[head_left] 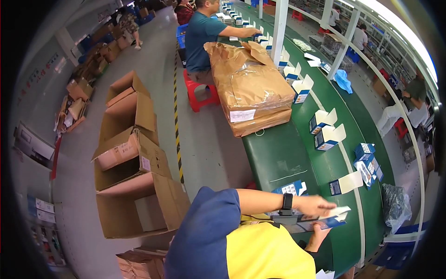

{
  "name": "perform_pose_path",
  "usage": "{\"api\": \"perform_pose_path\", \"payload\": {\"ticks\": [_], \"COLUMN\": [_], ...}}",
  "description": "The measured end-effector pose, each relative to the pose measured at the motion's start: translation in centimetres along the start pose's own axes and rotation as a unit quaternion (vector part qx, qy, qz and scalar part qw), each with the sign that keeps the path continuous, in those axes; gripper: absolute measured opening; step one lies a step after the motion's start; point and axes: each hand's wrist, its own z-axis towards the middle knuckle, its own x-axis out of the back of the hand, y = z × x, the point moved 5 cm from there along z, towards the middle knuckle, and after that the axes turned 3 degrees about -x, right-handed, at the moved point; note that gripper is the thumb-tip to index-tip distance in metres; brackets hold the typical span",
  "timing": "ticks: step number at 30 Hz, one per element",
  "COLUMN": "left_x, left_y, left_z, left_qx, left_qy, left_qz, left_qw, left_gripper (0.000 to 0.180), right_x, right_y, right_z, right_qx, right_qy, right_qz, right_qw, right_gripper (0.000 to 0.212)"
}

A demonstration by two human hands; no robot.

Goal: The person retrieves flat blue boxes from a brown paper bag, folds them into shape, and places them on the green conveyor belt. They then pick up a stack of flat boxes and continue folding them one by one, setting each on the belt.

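Holding blue-white carton point(335, 222), right hand point(318, 236); left hand point(315, 205) at flap point(342, 211); inside hidden.

Open cardboard boxes point(157, 157) were lined up beside striped floor tape point(176, 121); a red stool point(199, 94) was occupied; a blue cloth point(343, 82) was seen near a white post point(343, 46).

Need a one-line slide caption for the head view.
Left hand and right hand on a blue-and-white box, at a long green worktop bearing open boxes.
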Motion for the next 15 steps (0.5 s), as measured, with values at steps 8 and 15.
{"api": "perform_pose_path", "payload": {"ticks": [8, 15], "left_x": [-3.7, -1.5], "left_y": [-4.3, -2.9], "left_z": [-3.0, -2.3], "left_qx": [0.137, 0.039], "left_qy": [-0.152, -0.032], "left_qz": [-0.072, 0.047], "left_qw": [0.976, 0.998], "left_gripper": [0.058, 0.09], "right_x": [-0.2, 0.8], "right_y": [-2.3, -3.2], "right_z": [-0.2, -3.0], "right_qx": [-0.028, 0.001], "right_qy": [0.076, 0.129], "right_qz": [0.013, 0.029], "right_qw": [0.997, 0.991], "right_gripper": [0.095, 0.082]}}
